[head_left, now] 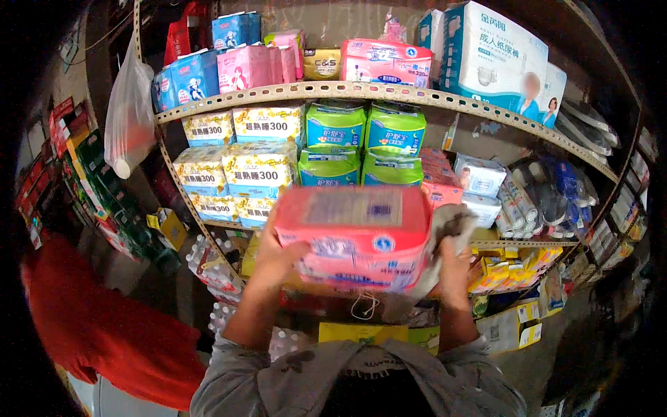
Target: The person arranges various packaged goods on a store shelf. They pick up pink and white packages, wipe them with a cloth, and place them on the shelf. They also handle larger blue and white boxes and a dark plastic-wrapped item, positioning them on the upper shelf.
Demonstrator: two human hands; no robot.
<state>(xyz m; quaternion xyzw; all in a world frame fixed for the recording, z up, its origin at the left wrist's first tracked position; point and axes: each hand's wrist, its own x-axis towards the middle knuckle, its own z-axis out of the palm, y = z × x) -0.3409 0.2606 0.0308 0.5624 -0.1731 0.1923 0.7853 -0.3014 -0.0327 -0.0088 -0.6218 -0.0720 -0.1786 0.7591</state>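
A large pink plastic package [354, 240], probably of sanitary pads, is held up in front of the shelves, its clear-windowed top turned toward me. My left hand [279, 256] grips its left end, the thumb lying over the front face. At the right end, my right hand [454, 267] is closed on a crumpled grey cloth [453, 221], which lies against the package's side. Motion blurs the package and the cloth somewhat. A similar pink package [386, 64] stands on the upper shelf, straight ahead.
A perforated metal shelf edge [326, 91] curves across the view. Beneath it are stacked white-and-yellow packs [260, 170] and green packs [333, 128]. An adult diaper pack [486, 62] stands at upper right. A plastic bag [130, 111] hangs at left, above red fabric [104, 320].
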